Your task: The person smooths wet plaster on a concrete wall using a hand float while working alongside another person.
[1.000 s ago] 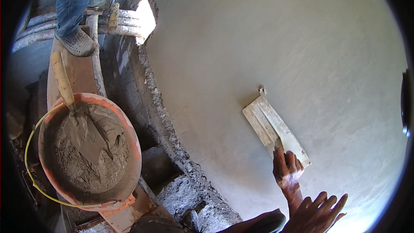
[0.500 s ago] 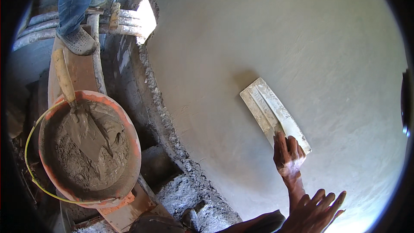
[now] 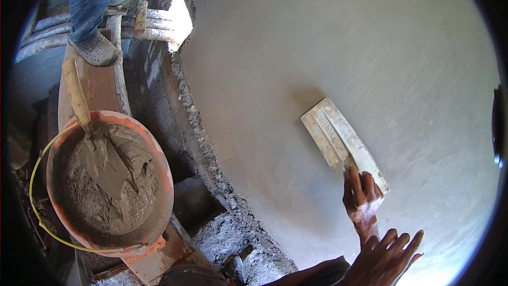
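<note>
Grey plaster [image 3: 275, 63] coated a broad wall, with a bright opening [image 3: 181, 24] at its corner. On the left, a bucket [image 3: 165, 167] of mortar [image 3: 95, 201] appeared to sit on a plank [image 3: 98, 87] that also bore a co-worker's clog-shod foot [image 3: 95, 50]; a shifted step could have jolted the plank and tipped the load. A trowel [image 3: 108, 172] leaned in the mortar, its handle rising past the rim, where a knock might have flipped it out. Next ran a rough edge [image 3: 203, 153], whose grit, if dragged across, could have scored the plaster. Farther right, a pale float [image 3: 341, 135] was at the plaster, the right hand [image 3: 362, 196] wrapped around its lower end; uneven pressure might have gouged a line. Below it, the left hand [image 3: 383, 259] was spread, holding nothing; I could not tell whether it touched the wall, but brushing fingertips could have left marks.
</note>
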Available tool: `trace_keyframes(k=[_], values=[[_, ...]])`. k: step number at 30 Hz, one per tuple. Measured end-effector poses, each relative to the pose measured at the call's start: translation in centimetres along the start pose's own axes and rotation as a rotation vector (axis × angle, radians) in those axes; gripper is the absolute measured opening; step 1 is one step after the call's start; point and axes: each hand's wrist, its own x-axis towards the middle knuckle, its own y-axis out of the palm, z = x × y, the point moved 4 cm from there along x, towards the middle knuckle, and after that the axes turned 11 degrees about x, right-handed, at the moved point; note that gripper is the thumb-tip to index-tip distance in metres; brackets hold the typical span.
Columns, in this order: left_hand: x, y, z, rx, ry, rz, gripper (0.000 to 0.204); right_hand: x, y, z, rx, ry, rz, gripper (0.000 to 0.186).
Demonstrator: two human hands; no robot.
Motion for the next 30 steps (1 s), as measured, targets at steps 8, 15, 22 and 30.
trace_keyframes(k=[8, 15, 22, 30], values=[[-0.2, 0.5, 0.6, 0.064, -0.061, -0.004, 0.042, 0.2, -1.9, 3.2, 0.057, 0.130, 0.344, 0.025], [-0.2, -0.1, 10.4, 0.054, -0.608, -0.569, 0.049, -3.7, -1.0, 2.3, -0.095, -0.055, 0.143, 0.031], [-1.7, 1.9, 14.6, -0.279, -0.790, -0.435, 0.055, -3.7, -1.7, 3.7, 0.001, -0.224, -0.035, 0.020], [-1.3, 1.8, 16.8, -0.472, -0.848, -0.479, 0.042, -5.3, -1.6, 4.7, 0.062, -0.366, -0.118, 0.028]])
